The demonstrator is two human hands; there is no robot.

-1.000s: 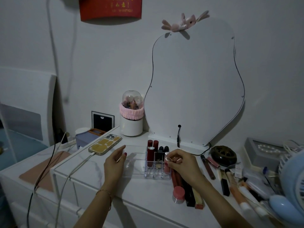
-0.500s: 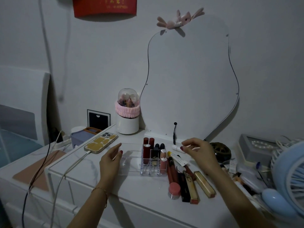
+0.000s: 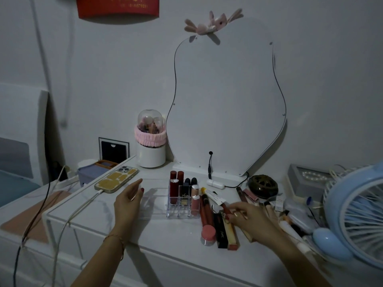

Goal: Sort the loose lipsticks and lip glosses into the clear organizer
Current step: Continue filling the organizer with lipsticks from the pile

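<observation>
Head view: right hand (image 3: 249,219) has dropped from the far tubes to the near loose lipsticks (image 3: 229,226) — fingertips pinching one; left hand (image 3: 128,200), fingers together, still steadies the clear organizer (image 3: 157,204).

One wide view from your head, facing forward and down, close over the desk (image 3: 165,235), mirror (image 3: 226,104) straight ahead

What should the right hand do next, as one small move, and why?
Probably close the fingers on one loose tube and lift it. The right hand reaches over the loose lipsticks lying beside the clear organizer, whose left part looks unfilled, while the left hand rests at its left side.
</observation>
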